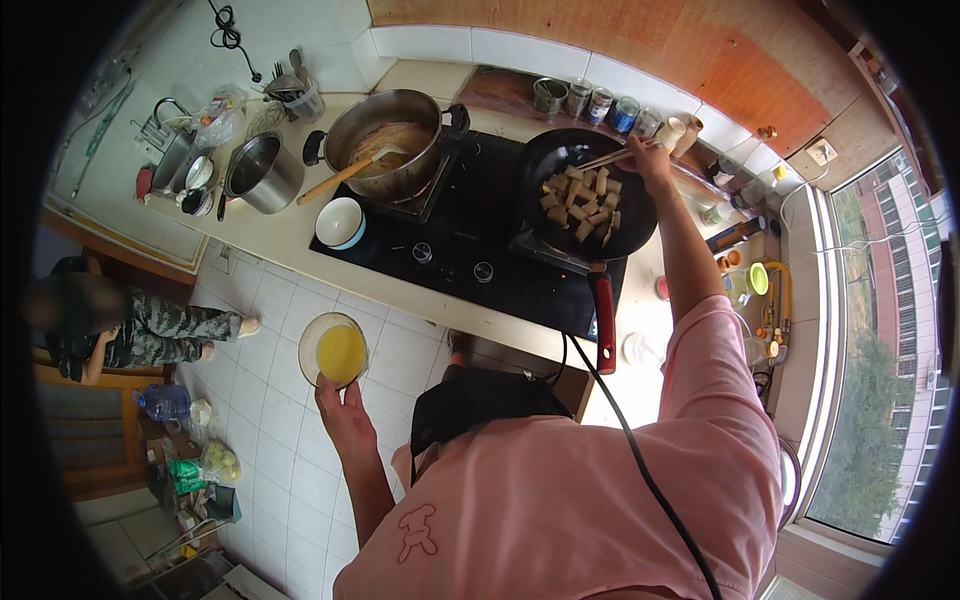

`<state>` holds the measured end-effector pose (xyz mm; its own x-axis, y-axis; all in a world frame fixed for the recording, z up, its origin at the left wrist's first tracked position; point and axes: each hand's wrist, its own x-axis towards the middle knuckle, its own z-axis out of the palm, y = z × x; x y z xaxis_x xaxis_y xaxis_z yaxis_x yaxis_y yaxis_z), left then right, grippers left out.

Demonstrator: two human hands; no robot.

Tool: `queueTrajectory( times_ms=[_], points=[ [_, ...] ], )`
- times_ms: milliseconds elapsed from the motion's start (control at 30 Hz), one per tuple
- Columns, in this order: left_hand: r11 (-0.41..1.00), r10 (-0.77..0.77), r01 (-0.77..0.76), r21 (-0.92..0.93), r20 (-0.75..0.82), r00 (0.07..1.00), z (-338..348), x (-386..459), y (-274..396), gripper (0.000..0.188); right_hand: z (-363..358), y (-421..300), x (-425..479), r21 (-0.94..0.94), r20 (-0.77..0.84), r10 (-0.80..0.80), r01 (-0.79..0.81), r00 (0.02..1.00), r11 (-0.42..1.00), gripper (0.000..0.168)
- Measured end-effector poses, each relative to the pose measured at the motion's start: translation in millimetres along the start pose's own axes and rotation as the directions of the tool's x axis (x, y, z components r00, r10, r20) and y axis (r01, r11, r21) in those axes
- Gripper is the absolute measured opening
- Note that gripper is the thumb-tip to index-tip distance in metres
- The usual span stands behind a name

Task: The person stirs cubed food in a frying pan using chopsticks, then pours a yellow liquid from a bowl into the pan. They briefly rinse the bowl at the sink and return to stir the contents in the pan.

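Observation:
My left hand [346, 412] holds a clear glass bowl [306, 352] above the floor, in front of the counter. Yellow liquid [341, 356], perhaps beaten egg, lies in it. Over the black wok [551, 154] on the right burner, my right hand [646, 161] grips a pair of chopsticks [604, 160]. Their tips reach the brownish cut pieces of food [581, 202] heaped in the wok. The wok's red handle [605, 322] juts out past the counter's front edge.
A large steel pot [386, 105] with a wooden-handled spatula [337, 180] stands on the left burner. Near it are a white-and-blue bowl [340, 223] and a tall steel pot [266, 172]. Jars [600, 105] line the back ledge. At far left is another person [180, 319].

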<state>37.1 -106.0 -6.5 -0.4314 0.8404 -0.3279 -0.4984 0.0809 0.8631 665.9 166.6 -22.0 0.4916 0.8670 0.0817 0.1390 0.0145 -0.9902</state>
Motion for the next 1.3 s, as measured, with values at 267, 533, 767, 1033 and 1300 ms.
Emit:
queueTrajectory(
  times_ms=[267, 533, 767, 1033, 1300],
  points=[
    [1.000, -0.002, 0.002, 0.000, 0.012, 1.000, 6.0, 3.3, -2.7, 0.063, 20.4, -9.3, -31.5, -0.523, 0.060, -0.322, 0.305, 0.945, 0.796, 0.027],
    [1.000, -0.001, 0.001, 0.004, 0.010, 1.000, 7.4, 8.0, -8.1, 0.058, 22.9, -22.3, -93.4, -0.444, 0.764, -0.484, 0.892, 0.426, 0.085, 0.016],
    [1.000, 0.000, -0.001, 0.023, 0.008, 1.000, 10.1, 6.2, -6.4, 0.058, -2.2, -17.7, -99.3, -0.516, 0.648, -0.515, 0.821, 0.561, 0.245, 0.015],
    [1.000, -0.008, 0.008, -0.006, 0.024, 1.000, 13.8, 7.0, -6.6, 0.056, 2.5, -23.0, -59.7, -0.247, 0.011, -0.253, 0.247, 0.968, 0.937, 0.033],
    [1.000, 0.007, -0.006, 0.018, -0.025, 1.000, 8.4, 4.5, -7.9, 0.058, 21.9, -10.4, -43.4, -0.258, 0.068, -0.208, 0.219, 0.976, 0.941, 0.030]
  ],
)
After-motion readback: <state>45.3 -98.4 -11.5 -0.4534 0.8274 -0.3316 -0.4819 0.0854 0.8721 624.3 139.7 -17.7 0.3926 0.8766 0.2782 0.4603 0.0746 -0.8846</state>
